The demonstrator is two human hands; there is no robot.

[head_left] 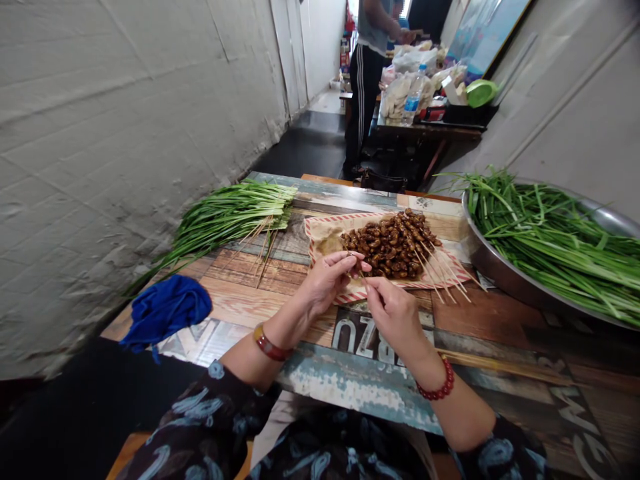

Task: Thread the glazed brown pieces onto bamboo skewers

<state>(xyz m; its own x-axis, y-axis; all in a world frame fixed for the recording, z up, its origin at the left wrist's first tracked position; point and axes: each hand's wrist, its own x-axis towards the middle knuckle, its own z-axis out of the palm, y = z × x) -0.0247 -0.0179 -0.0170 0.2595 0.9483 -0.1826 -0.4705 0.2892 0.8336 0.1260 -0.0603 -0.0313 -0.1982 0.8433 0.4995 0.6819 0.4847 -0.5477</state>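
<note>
My left hand is closed, pinching a small brown piece between thumb and fingers. In my right hand is a thin wooden skewer, its tip end meeting the brown piece at the left fingertips. Just beyond both hands lies a heap of glossy dark brown pieces, which look like insect pupae, on a paper sheet with a red-striped edge. Several loaded skewers rest on the heap's right side, bare ends toward me. My fingers partly hide the held piece.
Left of the sheet lie long green leafy stalks with several skewers. A blue cloth is at the table's left edge. A metal basin of greens stands right; bare skewers lie near it. A person stands beyond.
</note>
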